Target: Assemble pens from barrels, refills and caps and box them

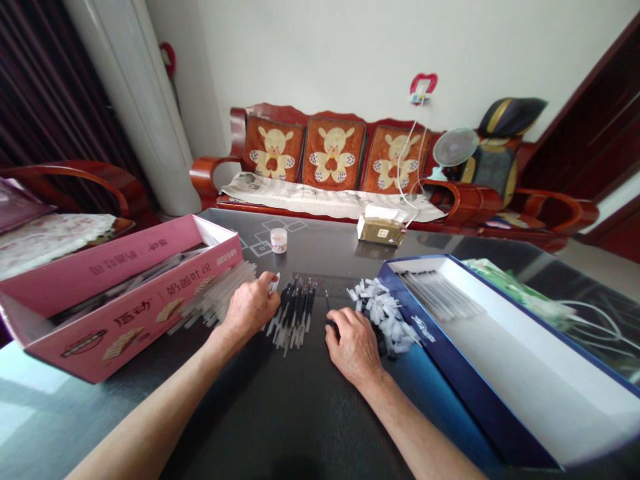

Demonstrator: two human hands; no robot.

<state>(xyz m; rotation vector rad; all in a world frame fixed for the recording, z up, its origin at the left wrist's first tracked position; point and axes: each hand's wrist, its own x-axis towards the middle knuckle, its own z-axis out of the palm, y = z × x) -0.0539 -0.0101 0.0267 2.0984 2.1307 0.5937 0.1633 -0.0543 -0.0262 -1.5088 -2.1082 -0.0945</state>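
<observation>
My left hand [251, 305] is closed in a pinch on a clear pen barrel [274, 284], right beside a spread of clear barrels [220, 293] at the pink box's end. A bunch of black pen refills [294, 312] lies between my hands on the dark table [280, 413]. My right hand [354, 345] rests knuckles up, fingers curled on the table beside a pile of clear pen caps [387, 315]; what its fingers hold is hidden.
An open pink carton [125, 313] lies at the left. A blue-rimmed white box [500, 347] with several finished pens [435, 293] sits at the right. A small jar [279, 240] and a tissue box [381, 228] stand farther back, with a sofa behind.
</observation>
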